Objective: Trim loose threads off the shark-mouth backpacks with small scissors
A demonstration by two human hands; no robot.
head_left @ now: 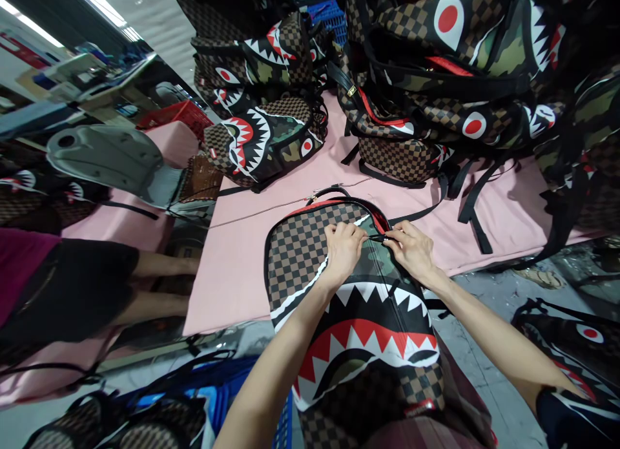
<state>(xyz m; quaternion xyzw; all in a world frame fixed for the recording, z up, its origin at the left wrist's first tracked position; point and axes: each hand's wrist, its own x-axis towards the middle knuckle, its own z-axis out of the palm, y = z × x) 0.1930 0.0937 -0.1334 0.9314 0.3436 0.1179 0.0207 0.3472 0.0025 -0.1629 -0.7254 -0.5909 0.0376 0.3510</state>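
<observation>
A backpack [358, 345] with brown checks, camouflage and a red-and-white shark mouth leans over the front edge of the pink table, its lower end toward me. Its top is partly open, with red lining [380, 218] showing. My left hand [345, 250] is closed in a pinch on a thin black strip [376, 238] near that opening. Opposite it, my right hand [411, 250] pinches the same strip at the opening's right edge. Only a short stretch of the strip shows between the fingertips; whether it is a zipper part or trim I cannot make out.
Similar backpacks are piled at the back left [264, 139] and back right [465, 93] of the pink table [232, 255]. Black straps [477, 226] trail across its right side. A blue crate [285, 417] stands below at front left. At left is another person [72, 287].
</observation>
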